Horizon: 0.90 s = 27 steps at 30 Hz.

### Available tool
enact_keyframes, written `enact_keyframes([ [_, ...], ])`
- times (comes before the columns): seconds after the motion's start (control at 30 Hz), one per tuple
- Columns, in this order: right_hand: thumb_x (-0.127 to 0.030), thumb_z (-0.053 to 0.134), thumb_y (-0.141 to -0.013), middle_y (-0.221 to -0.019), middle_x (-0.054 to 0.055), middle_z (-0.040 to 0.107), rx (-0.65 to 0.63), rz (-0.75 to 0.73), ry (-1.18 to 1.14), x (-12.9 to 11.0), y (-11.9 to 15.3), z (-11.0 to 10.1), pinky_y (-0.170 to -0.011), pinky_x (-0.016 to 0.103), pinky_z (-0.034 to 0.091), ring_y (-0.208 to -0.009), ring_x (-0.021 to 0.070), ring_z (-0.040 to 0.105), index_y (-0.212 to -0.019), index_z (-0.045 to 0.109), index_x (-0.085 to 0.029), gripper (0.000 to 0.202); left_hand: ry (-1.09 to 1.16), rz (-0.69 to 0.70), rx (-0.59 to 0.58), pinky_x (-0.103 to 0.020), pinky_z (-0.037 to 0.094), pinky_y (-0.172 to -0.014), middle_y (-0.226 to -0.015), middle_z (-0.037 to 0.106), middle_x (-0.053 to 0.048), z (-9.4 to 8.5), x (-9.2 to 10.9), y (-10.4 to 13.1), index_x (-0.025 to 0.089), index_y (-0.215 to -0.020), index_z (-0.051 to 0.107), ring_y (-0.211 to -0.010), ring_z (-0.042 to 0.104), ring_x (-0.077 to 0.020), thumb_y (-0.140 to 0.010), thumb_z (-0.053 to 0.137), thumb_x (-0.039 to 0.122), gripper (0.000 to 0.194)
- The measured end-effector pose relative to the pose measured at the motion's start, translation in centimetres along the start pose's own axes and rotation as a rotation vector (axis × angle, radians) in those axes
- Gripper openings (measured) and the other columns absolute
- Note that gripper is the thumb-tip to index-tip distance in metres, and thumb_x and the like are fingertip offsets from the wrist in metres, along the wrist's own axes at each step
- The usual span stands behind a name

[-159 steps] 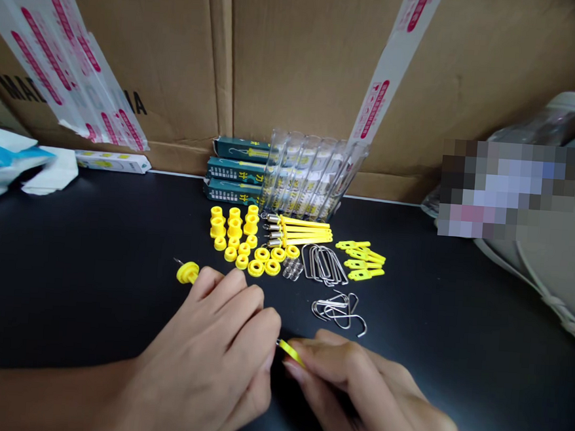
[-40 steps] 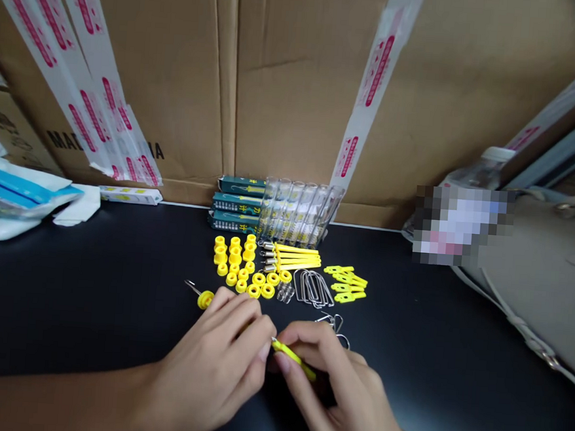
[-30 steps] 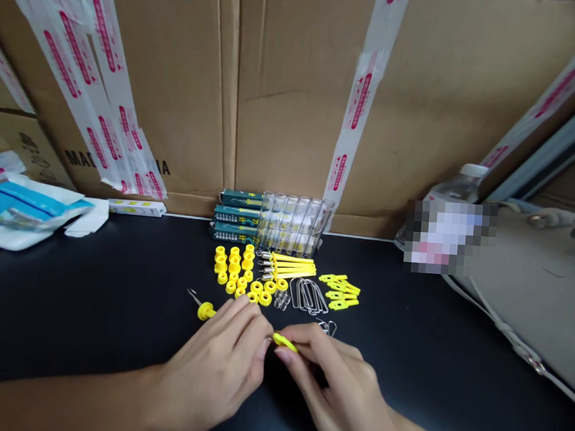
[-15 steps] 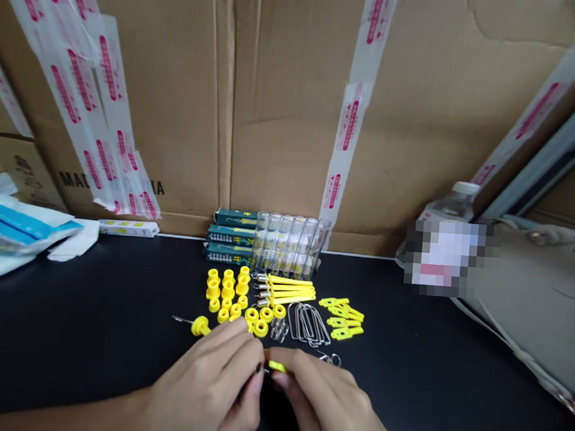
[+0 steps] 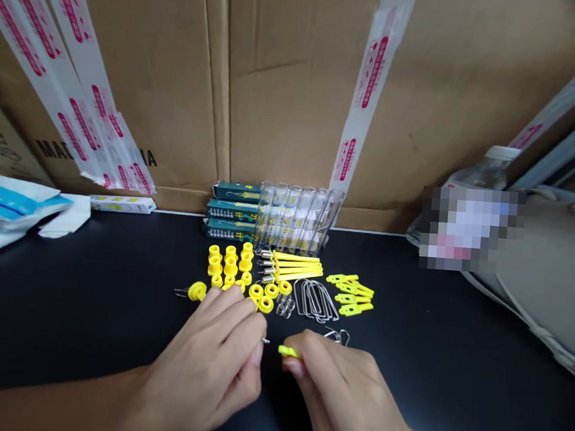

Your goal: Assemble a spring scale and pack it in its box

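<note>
Your left hand point(image 5: 213, 355) is wrapped around a piece mostly hidden, yellow flanged cap point(image 5: 197, 292) showing at one side, metal tip point(image 5: 265, 341) by the thumb; your right hand point(image 5: 344, 384) pinches a yellow tab point(image 5: 288, 351), near the tip, not touching. Probably best to steady both wrists, keep tab and tip level, and force nothing. Tab looks like smooth plastic; springs point(image 5: 286, 305) beyond are coiled, shiny metal.

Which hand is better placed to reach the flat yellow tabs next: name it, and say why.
Probably the right hand: it is nearer the flat yellow tabs, though it pinches a small yellow piece. The left hand is farther off, closed around the yellow-disc piece.
</note>
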State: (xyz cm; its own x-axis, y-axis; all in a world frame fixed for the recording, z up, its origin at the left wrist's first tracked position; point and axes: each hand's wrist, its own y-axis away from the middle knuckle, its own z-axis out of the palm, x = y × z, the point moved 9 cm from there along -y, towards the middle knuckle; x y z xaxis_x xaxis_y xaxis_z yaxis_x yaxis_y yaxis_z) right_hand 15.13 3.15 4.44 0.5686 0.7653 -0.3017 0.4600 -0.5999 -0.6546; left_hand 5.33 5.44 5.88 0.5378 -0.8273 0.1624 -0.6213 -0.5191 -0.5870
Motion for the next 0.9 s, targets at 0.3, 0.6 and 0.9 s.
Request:
enact_keyframes([
  [0.3, -0.008, 0.037, -0.103, -0.061, -0.002, 0.054, 0.014, -0.056, 0.034, -0.5, -0.3, -0.1, -0.045, 0.024, 0.037, -0.046, 0.0113, 0.047, -0.087, 0.046, -0.020, 0.022, 0.018, 0.031, -0.001, -0.032, 0.036, -0.064, -0.068, 0.050, 0.000, -0.4, 0.4, -0.1, 0.019, -0.071, 0.045, -0.069, 0.041, -0.0170, -0.085, 0.038, 0.001, 0.024],
  [0.6, -0.007, 0.039, -0.102, -0.059, -0.002, 0.054, 0.030, -0.052, 0.020, -0.4, -0.2, -0.1, -0.045, 0.025, 0.036, -0.046, 0.0116, 0.046, -0.084, 0.048, -0.019, 0.024, -0.012, 0.054, 0.016, -0.033, 0.034, -0.065, -0.067, 0.049, 0.000, -0.1, 0.7, 0.0, 0.018, -0.069, 0.048, -0.070, 0.040, -0.0173, -0.085, 0.040, 0.000, 0.025],
  [0.9, -0.005, 0.040, -0.101, -0.057, -0.002, 0.050, 0.030, -0.060, 0.022, -0.8, -0.1, 0.3, -0.045, 0.027, 0.031, -0.047, 0.0115, 0.042, -0.077, 0.049, -0.019, 0.030, -0.079, 0.090, 0.033, -0.034, 0.034, -0.063, -0.066, 0.051, -0.002, -0.2, 1.1, 0.0, 0.017, -0.066, 0.051, -0.069, 0.040, -0.0186, -0.084, 0.040, 0.002, 0.027],
])
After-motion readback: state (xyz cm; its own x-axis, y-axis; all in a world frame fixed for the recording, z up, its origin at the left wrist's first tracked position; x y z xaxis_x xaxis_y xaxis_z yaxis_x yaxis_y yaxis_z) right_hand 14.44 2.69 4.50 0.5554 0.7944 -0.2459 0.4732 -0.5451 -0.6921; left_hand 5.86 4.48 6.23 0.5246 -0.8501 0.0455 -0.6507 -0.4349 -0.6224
